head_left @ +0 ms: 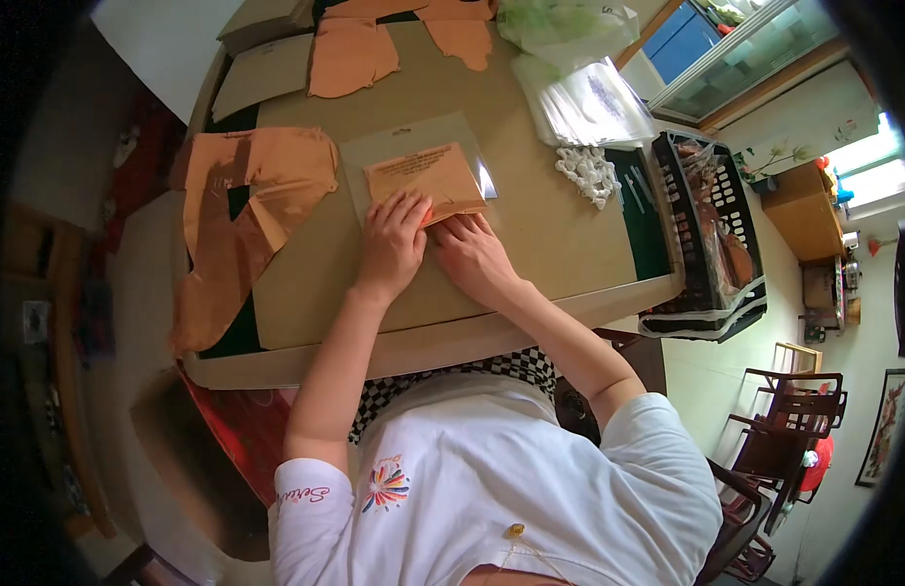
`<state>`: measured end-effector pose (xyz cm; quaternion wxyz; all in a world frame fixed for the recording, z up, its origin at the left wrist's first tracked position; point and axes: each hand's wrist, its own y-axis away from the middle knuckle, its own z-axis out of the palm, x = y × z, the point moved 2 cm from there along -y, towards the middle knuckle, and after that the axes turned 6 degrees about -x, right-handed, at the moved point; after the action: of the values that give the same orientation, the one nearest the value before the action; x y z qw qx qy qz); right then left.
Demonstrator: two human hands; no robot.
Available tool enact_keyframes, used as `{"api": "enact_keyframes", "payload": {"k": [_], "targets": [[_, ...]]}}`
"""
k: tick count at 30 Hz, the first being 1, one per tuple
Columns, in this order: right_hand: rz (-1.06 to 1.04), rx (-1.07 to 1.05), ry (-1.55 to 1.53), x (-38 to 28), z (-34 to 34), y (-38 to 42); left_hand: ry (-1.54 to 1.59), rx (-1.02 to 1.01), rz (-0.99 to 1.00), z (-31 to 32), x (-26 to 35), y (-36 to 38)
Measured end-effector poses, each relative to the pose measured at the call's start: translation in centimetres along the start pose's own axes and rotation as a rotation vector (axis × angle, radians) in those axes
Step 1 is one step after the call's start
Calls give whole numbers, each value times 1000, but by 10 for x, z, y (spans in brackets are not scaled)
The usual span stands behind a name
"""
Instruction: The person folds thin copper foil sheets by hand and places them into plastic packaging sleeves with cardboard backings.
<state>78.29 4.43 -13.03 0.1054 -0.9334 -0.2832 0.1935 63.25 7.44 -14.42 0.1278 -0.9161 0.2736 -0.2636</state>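
Note:
A folded peach fabric piece, with lines of small dark print on its upper face, lies on a greyish, partly see-through sheet with a hanging slot at its top. My left hand grips the lower left edge of the fold, fingers close together on top. Beside it, my right hand holds the lower right edge, its fingertips partly hidden under the fold. A small orange-red spot shows by the left fingertips. To the left, a larger peach fabric piece is spread out with a dark gap in it.
More peach pieces and grey-brown cards lie at the table's back left. Clear plastic bags are piled at the back right, near a white bunched item and thin pale sticks. A black basket stands off the right edge.

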Motion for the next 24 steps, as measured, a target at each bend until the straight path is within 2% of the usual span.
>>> {"api": "enact_keyframes", "payload": {"k": [6,9,12,15,18,19,22,24], "targets": [[70,-73,-49,-3,-7,4,-49,22,14,-5,9,-1],[-1,-64,38,-3,-9,27,-127,20,63,-2,6,-1],[5,-55,-38,-7,-13,37,-198,42,58,-2,11,-3],[-35,8,-76,-1,-17,39,-153,160,40,-16,25,-1],[14,87,-124,10,-32,36,53,-81,42,0,40,32],[10,170,-38,12,-36,27,19,-77,62,2,46,40],[37,178,89,27,-35,9,-37,-99,92,3,58,49],[-23,154,90,38,-31,2,-16,-142,63,-2,61,47]]}}
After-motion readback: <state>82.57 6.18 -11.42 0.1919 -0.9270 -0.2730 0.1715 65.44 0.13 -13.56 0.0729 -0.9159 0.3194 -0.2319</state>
